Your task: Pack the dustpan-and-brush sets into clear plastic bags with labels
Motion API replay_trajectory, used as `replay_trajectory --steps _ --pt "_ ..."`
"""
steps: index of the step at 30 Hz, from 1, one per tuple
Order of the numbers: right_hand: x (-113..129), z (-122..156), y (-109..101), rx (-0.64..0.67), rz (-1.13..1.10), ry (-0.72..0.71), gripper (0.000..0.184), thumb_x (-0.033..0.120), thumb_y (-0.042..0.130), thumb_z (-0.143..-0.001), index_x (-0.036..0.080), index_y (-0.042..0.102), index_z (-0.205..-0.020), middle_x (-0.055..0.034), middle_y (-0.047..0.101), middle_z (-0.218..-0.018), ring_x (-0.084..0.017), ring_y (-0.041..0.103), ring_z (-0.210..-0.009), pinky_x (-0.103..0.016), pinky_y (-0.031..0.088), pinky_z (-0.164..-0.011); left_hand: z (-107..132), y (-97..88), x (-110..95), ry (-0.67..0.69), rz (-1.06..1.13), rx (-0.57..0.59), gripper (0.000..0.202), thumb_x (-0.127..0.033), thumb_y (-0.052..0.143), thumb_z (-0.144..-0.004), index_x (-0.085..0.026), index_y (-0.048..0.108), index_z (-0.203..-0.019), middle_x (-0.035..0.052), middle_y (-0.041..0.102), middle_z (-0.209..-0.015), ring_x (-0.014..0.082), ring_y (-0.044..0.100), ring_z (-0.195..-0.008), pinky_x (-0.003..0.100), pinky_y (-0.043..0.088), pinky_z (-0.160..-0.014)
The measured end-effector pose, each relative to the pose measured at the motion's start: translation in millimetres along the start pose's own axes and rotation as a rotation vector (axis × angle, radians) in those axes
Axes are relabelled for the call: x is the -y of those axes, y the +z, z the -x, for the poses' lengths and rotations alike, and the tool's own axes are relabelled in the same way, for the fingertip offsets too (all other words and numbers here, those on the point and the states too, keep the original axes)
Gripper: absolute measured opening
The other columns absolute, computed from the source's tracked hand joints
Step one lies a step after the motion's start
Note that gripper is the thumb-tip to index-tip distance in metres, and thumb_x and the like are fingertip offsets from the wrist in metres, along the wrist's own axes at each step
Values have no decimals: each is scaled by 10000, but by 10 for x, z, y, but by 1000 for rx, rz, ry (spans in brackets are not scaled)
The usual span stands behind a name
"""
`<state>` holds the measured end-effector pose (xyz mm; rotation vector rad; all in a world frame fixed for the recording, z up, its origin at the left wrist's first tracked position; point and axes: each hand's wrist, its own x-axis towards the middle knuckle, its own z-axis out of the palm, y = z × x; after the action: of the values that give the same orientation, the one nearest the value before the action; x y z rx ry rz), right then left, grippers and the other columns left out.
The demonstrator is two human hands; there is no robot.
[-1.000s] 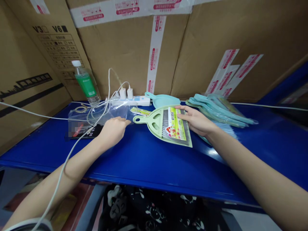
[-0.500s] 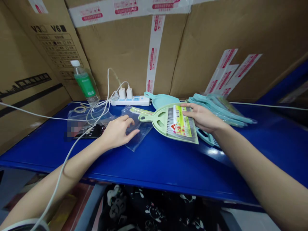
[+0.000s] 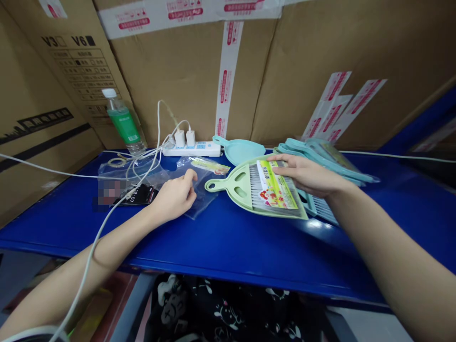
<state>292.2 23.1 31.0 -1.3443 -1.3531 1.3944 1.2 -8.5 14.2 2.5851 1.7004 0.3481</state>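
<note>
My right hand grips the wide end of a light green dustpan. A small brush with grey bristles is nested in it, and a printed card lies over the bristles under my fingers. The dustpan is tilted, its handle pointing left. My left hand is closed, fingers curled over a clear plastic bag; its thumb is hidden. A printed label lies at the bag's top edge. Behind the green dustpan sits a light blue dustpan, and a blue brush is partly under my right hand.
More blue dustpans in clear wrapping lie at the right back. A white power strip with chargers, a green-labelled bottle and a phone are at the left. A white cable crosses my left forearm. Cardboard boxes stand behind the blue table.
My left fingers, spread before, have curled closed over the plastic bag. The green dustpan has shifted slightly right and lower in my right hand, and more of the bag's label shows.
</note>
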Motion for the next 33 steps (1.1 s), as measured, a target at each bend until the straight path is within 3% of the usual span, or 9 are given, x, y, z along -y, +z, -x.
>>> replay_trajectory --steps 4,12,19,22,30,33 --pt "-52 -28 196 -30 -107 17 172 130 588 -758 256 547 -868 -24 717 -873 -205 692 -916 -394 545 -889 10 17 9 77 150 -50 215 -126 426 -781 -199 405 -982 -30 558 -676 152 550 -554 273 417 -597" --pt "-64 -10 435 -52 -148 109 187 74 499 -844 235 485 -938 -25 707 -858 -184 701 -840 -424 520 -946 11 76 32 168 306 -101 201 -96 412 -776 -213 381 -937 -66 501 -655 94 457 -485 230 369 -549" --pt "-73 41 574 -118 -175 96 183 53 469 -876 226 474 -934 -4 700 -850 -152 695 -751 -322 569 -743 19 89 -3 224 498 -105 109 -144 408 -822 -204 402 -912 -66 485 -667 71 434 -489 211 363 -525" --pt "-118 41 615 -89 -224 64 186 58 475 -876 230 473 -948 1 699 -851 -145 692 -757 -291 559 -697 20 73 -27 244 565 -91 68 -180 407 -854 -196 423 -918 -53 492 -687 72 453 -522 211 384 -531" --pt "-244 -16 614 1 -201 39 189 79 480 -869 236 470 -974 -14 699 -914 -153 686 -788 -297 556 -694 31 58 -68 370 564 -28 89 -243 405 -908 -186 468 -935 -21 541 -729 93 497 -592 225 436 -562" --pt "-292 -60 562 33 -187 7 186 109 498 -863 238 471 -994 -25 696 -950 -170 686 -833 -322 563 -730 18 29 -14 313 426 -73 133 -263 374 -923 -183 478 -945 -1 585 -742 116 545 -616 246 461 -590"
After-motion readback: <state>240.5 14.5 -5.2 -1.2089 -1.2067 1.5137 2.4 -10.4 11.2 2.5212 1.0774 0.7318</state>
